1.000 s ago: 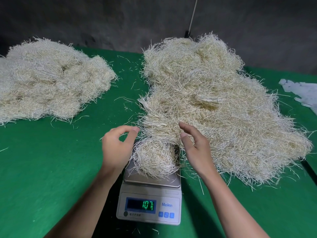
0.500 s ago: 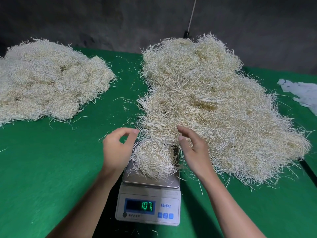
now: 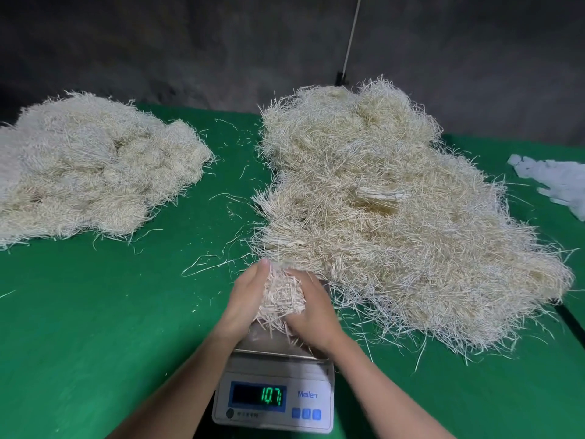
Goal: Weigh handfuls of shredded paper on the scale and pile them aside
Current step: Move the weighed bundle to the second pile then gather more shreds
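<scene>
A small white scale (image 3: 273, 403) stands at the near edge, its green display reading 10.7. A handful of pale shredded paper (image 3: 281, 297) sits over its steel pan (image 3: 272, 345). My left hand (image 3: 245, 299) cups the bundle from the left, and my right hand (image 3: 311, 307) clasps it from the right, fingers curled into the strands. The big loose heap of shredded paper (image 3: 395, 217) spreads just behind and to the right. A second pile of weighed handfuls (image 3: 91, 166) lies at the far left.
The green table cover (image 3: 104, 312) carries loose strands between the piles. White paper scraps (image 3: 557, 182) lie at the right edge. A dark wall and a thin white rod (image 3: 351, 39) stand behind the table.
Both hands, which hovered apart on either side of the handful, have closed in and now hold it between them. The scale reading stays at 10.7.
</scene>
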